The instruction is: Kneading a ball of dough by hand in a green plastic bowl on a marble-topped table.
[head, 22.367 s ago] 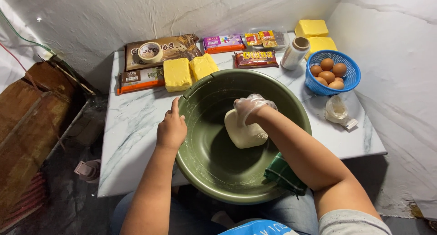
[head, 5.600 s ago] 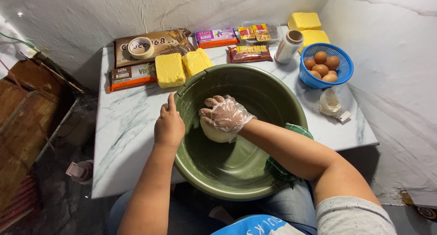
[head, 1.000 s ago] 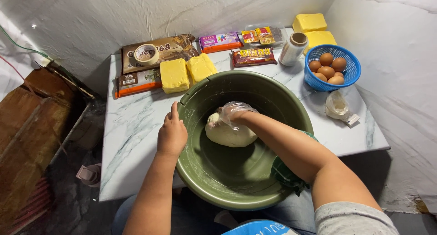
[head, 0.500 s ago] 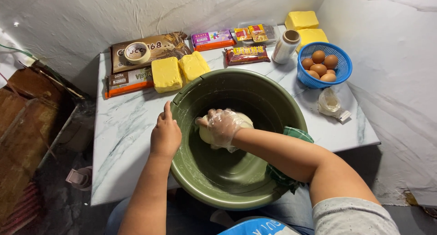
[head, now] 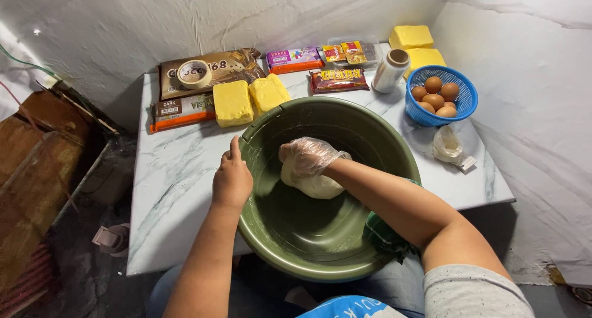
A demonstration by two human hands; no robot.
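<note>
While brown packets (head: pixel 209 71) line the wall, gloved right-hand fingers (head: pixel 302 161) clutch dough (head: pixel 314 183).

Gloved right hand (head: pixel 306 156) pressing pale dough (head: pixel 316 182) inside green basin (head: pixel 370 127); bare left hand (head: pixel 232 179) gripping basin rim.

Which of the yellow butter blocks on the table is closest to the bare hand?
The left block of the front pair, beside the green bowl; it lies just beyond the left hand, while the rest sit farther right.

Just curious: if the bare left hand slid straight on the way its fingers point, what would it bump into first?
Probably the nearer yellow block, straight beyond the left hand on the bowl rim; depth is uncertain.
</note>
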